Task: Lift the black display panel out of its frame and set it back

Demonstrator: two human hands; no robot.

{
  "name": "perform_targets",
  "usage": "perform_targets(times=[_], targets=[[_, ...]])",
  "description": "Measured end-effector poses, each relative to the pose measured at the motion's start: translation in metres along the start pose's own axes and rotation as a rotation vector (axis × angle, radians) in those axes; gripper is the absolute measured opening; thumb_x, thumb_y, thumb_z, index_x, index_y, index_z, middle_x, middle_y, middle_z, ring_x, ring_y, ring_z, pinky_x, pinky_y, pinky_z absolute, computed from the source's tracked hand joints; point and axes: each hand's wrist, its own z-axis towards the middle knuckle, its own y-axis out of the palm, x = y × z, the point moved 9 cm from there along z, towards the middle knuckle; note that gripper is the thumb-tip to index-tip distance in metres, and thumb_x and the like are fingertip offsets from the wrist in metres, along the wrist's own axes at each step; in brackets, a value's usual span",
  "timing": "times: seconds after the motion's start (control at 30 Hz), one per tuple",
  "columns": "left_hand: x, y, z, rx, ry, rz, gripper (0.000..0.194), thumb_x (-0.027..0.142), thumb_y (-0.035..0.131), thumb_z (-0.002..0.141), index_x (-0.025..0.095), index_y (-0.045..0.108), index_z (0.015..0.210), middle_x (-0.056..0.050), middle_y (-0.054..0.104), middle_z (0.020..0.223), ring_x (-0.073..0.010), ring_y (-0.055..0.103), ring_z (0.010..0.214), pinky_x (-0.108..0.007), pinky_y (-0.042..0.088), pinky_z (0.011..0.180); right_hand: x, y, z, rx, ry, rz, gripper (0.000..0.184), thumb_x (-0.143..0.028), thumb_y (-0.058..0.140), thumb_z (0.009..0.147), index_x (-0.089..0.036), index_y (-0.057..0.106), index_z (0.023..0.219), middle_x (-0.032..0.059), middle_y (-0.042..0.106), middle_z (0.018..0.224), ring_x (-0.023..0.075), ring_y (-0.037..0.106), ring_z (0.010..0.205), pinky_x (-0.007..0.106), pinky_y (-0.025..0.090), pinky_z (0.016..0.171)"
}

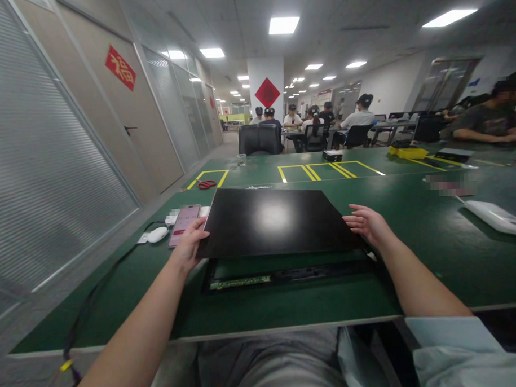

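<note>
A flat black screen panel (267, 221) is raised over the near part of the green table, its glossy face reflecting a ceiling light. My left hand (190, 244) grips the panel's left edge, thumb on the face. At the right edge, my right hand (369, 226) steadies the panel with some fingers against it, while the upper finger sticks out free. Below the panel lies a dark frame (320, 270) with a green circuit board strip (239, 283) along its near side. The panel hides the frame's far part.
Left of the panel are a phone (185, 225), a white mouse-shaped device (158, 235) with a black cable, and red scissors (207, 184). A white device (498, 217) lies at right. Farther back are a yellow tray (408, 152), a black box (332, 156) and a clear cup (241, 159). Other people sit beyond.
</note>
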Motion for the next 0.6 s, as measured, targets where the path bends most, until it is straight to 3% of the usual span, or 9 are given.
perform_targets(times=[0.23, 0.4, 0.6], targets=[[-0.005, 0.009, 0.001, -0.071, -0.016, 0.010, 0.065, 0.006, 0.080, 0.048, 0.019, 0.067, 0.110, -0.004, 0.083, 0.102, -0.0311, 0.081, 0.101, -0.040, 0.067, 0.088, -0.007, -0.002, 0.001, 0.003, -0.094, -0.096, 0.044, -0.013, 0.071, 0.070, -0.016, 0.076, 0.114, 0.0069, 0.077, 0.073, 0.0166, 0.070, 0.056, 0.018, 0.047, 0.045], [-0.007, 0.014, 0.001, -0.112, -0.050, 0.008, 0.071, 0.007, 0.082, 0.048, 0.015, 0.071, 0.117, -0.005, 0.084, 0.097, -0.0291, 0.081, 0.093, -0.034, 0.066, 0.080, -0.011, -0.006, 0.002, 0.056, -0.158, -0.131, 0.039, -0.015, 0.070, 0.068, -0.015, 0.079, 0.106, 0.0063, 0.075, 0.067, 0.0117, 0.059, 0.047, 0.016, 0.033, 0.039], [-0.010, 0.016, 0.000, -0.123, -0.086, 0.043, 0.092, 0.008, 0.079, 0.049, 0.015, 0.070, 0.140, -0.009, 0.085, 0.111, -0.0302, 0.082, 0.091, -0.032, 0.064, 0.071, -0.012, -0.008, 0.001, 0.087, -0.200, -0.148, 0.037, -0.017, 0.071, 0.066, -0.011, 0.080, 0.101, 0.0076, 0.072, 0.060, 0.0079, 0.044, 0.039, 0.017, 0.023, 0.038]])
